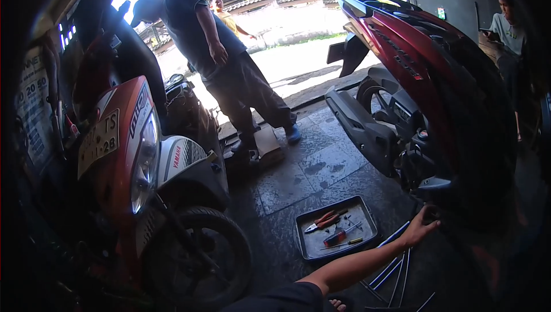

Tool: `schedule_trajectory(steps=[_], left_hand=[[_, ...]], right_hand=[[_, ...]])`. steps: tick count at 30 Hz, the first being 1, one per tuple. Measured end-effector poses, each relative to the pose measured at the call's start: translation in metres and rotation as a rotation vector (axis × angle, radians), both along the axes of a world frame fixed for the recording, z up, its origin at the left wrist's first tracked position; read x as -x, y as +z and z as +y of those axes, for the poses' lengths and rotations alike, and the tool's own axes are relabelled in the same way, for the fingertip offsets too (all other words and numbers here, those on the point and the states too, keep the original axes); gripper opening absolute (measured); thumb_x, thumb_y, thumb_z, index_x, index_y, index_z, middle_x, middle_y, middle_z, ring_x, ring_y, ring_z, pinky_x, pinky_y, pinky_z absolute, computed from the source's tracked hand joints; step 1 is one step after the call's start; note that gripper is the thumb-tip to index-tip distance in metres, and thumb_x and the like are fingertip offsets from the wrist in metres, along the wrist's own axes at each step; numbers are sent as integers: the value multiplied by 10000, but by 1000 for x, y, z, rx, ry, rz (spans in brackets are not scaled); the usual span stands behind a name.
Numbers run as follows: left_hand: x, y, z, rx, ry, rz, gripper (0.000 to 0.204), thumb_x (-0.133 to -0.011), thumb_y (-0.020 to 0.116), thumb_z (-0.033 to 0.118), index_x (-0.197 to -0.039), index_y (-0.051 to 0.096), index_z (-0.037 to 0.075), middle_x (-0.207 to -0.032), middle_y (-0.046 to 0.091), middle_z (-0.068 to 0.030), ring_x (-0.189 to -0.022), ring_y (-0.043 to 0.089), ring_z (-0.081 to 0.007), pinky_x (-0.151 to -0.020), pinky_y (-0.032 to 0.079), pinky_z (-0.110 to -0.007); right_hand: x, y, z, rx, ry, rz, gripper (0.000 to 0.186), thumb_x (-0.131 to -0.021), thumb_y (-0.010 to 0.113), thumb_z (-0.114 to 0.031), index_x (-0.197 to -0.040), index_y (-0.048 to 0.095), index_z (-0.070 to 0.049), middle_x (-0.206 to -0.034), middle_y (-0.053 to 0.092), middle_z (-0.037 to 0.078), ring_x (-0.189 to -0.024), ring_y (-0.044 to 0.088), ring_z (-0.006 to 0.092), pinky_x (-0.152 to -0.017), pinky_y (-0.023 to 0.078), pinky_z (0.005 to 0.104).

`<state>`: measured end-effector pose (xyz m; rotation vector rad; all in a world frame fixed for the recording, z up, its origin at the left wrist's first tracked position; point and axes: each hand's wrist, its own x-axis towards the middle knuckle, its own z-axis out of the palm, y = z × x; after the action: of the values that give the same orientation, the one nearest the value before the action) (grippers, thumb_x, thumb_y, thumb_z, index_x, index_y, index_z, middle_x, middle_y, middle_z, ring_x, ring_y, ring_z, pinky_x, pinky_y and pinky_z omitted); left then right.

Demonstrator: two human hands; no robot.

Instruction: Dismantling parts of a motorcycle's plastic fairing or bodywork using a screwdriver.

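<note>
My left hand reaches from the lower edge to the dark lower bodywork of a red-and-black scooter on the right, fingers curled on a part I cannot make out. My right hand is out of view. Beside my forearm lies a black-rimmed tray holding orange-handled pliers, a red-and-dark screwdriver, a thinner yellow-handled screwdriver and small bits. Several long, thin rods lie on the floor under my arm.
A red-and-white scooter fills the left. A person in dark clothes stands bent in the doorway beside a cardboard piece; another in yellow is outside. A third person is at the right wall. Tiled floor lies between the scooters.
</note>
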<state>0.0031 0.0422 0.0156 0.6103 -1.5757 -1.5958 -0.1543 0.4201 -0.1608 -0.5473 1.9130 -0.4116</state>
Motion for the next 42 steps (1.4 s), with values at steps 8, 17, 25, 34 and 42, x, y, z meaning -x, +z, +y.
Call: schedule_trajectory(steps=[8,17,25,34,42], left_hand=[[4,2,1,10,104,-71,645,-899,629,366,-1363,366,5,-1320,470,-200,-1283,425,-304,-1070,350,-407],[27,-4,2,-21,20,-22,694,-910,609,380,-1399,311,-11,-1396,398,-218,-1328,383,-317,-1102,314,-394],[11,-19,-8,-17,84,-57,762,-904,628,391,-1434,279,-31,-1418,388,-250,-1338,389,-336,-1101,327,-406],[10,3,0,-36,76,-125,832,-852,693,439,-1420,303,-28,-1357,454,-255,-1288,441,-339,-1082,345,-404],[9,-4,-5,-44,56,-141,858,-830,713,459,-1417,318,-26,-1381,435,-247,-1313,409,-340,-1091,326,-391]], right_hand=[[-2,32,-10,-1,21,-25,196,-945,587,-172,-1073,584,-24,-831,649,100,-613,641,204,-488,517,321],[20,33,-12,77,-78,-56,215,-954,582,-178,-1123,574,-45,-880,646,92,-660,649,194,-526,523,316],[15,89,-62,364,-181,-28,274,-967,572,-231,-1170,571,-46,-887,645,76,-704,630,165,-595,516,309],[9,187,-127,794,-508,-98,307,-979,552,-290,-1172,574,-52,-891,642,79,-714,613,168,-613,513,317],[15,181,-155,839,-900,-435,494,-913,640,-429,-1181,534,-28,-868,637,83,-666,589,179,-585,516,308]])
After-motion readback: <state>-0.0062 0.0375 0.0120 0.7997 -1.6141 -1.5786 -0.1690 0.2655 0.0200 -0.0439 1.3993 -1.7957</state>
